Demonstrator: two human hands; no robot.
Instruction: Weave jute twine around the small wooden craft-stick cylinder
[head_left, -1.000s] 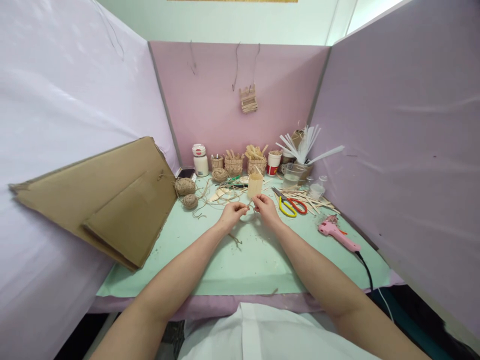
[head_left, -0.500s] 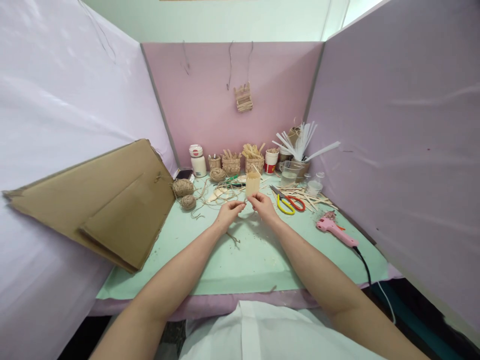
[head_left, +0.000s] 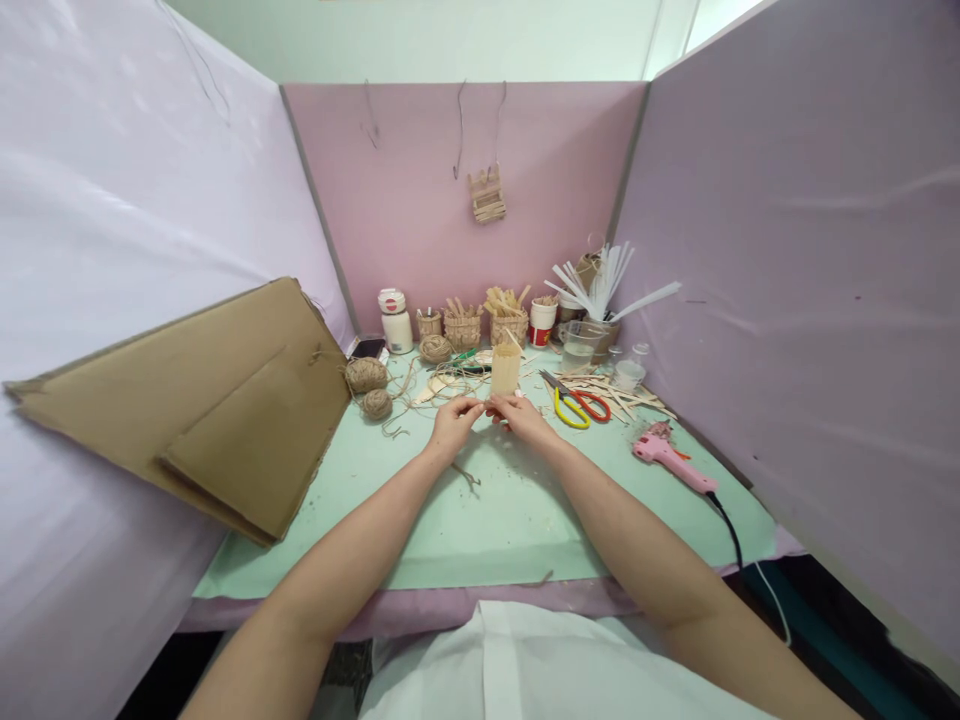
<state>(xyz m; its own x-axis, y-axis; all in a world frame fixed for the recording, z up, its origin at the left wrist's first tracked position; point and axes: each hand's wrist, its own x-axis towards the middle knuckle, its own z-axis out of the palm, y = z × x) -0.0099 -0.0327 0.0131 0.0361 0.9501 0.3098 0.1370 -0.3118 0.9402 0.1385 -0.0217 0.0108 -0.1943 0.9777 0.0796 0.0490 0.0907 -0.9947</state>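
My left hand (head_left: pixel 454 422) is closed in a pinch, its thumb and forefinger on a thin piece of twine (head_left: pixel 484 404), mostly hidden by fingers. Beside it, fingertips almost touching, my right hand (head_left: pixel 519 414) also pinches the twine, with its lower fingers curled. Just behind the hands stands a small pale wooden cup (head_left: pixel 505 370) with a stick in it. Short twine pieces (head_left: pixel 466 474) lie on the table below my left wrist. Balls of twine (head_left: pixel 366 376) rest to the left, with loose strands running toward the middle.
Yellow-and-red-handled scissors (head_left: pixel 571 402) and wooden strips (head_left: pixel 622 395) lie right of the hands. A pink glue gun (head_left: pixel 671 465) with a black cord sits farther right. Baskets of sticks (head_left: pixel 463 328) and a white bottle (head_left: pixel 397 325) line the back. Cardboard (head_left: pixel 225 400) leans at left.
My right hand has shifted slightly left and turned over, its fingertips closer to my left hand. My left hand has drawn back slightly to the left.
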